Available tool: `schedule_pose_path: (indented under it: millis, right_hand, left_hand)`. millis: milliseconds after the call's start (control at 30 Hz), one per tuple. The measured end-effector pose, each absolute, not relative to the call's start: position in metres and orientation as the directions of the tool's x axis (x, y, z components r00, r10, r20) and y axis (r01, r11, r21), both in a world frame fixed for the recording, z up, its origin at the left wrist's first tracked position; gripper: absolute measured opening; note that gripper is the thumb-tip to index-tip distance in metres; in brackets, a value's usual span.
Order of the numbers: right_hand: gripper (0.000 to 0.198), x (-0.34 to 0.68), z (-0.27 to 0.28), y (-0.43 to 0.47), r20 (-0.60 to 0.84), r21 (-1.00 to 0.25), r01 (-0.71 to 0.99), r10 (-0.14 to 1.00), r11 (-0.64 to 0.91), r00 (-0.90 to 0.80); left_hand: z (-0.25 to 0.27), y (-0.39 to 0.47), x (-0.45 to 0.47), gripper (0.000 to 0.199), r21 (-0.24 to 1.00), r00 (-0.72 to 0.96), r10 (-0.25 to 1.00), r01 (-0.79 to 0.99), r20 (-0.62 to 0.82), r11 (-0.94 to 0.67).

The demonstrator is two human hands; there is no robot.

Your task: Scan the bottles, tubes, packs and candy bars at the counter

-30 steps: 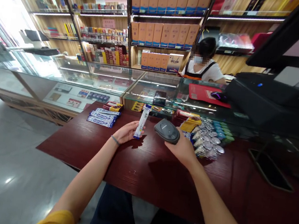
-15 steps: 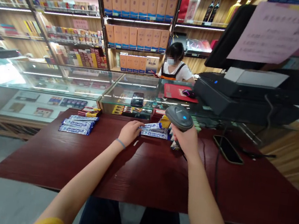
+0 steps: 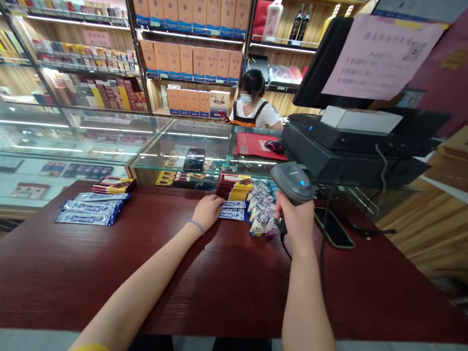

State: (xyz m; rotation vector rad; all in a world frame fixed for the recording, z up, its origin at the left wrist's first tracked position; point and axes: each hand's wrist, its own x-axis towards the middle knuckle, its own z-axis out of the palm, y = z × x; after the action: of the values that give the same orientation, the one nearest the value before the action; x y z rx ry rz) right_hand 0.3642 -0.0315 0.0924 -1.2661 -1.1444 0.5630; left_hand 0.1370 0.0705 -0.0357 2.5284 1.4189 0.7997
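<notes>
My right hand (image 3: 296, 218) is wrapped round the handle of a dark grey barcode scanner (image 3: 293, 182), with a blue light lit on its top. A black cable runs down from it. At the left end of a few flat blue-and-white packets (image 3: 234, 213) is my left hand (image 3: 208, 211), its fingers closed on a packet's end; the fingertips are partly hidden. Behind these packets stands a stack of red-and-yellow packets (image 3: 236, 186). Clear-wrapped small jars or bottles (image 3: 261, 208) stand in rows between my hands. More blue-and-white packets (image 3: 88, 211) lie at the left.
Red-and-yellow packets (image 3: 113, 184) top the left pile on the brown table (image 3: 124, 276). A phone (image 3: 334, 228) lies right. Beyond are a glass counter (image 3: 164, 142), another phone (image 3: 195, 159), a mouse (image 3: 273, 146), a monitor (image 3: 319, 65) and a seated person (image 3: 255, 109).
The view has swung right. The scanner has shifted right relative to the goods, uncovering the wrapped jars. The packet by my left hand, tilted before, now lies level with the others.
</notes>
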Motion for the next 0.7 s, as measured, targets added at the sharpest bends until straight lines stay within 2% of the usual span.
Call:
schedule_pose_path:
  millis: [167,433,700]
  right_hand:
    - [0.019,0.366,0.093,-0.032,0.372,-0.922,0.258,0.843,0.288,0.389]
    - [0.026,0.345,0.083,-0.026,0.355,-0.929,0.242,0.856,0.279,0.375]
    - [0.026,0.281,0.079,-0.021,0.356,-0.905,0.31,0.918,0.291,0.177]
  left_hand:
    - [-0.045,0.072,0.138,0.027,0.342,0.429,0.81,0.75,0.4,-0.566]
    - [-0.032,0.064,0.109,0.026,0.341,0.418,0.752,0.704,0.51,-0.623]
    - [-0.013,0.035,-0.01,0.033,0.285,0.273,0.753,0.806,0.598,-0.518]
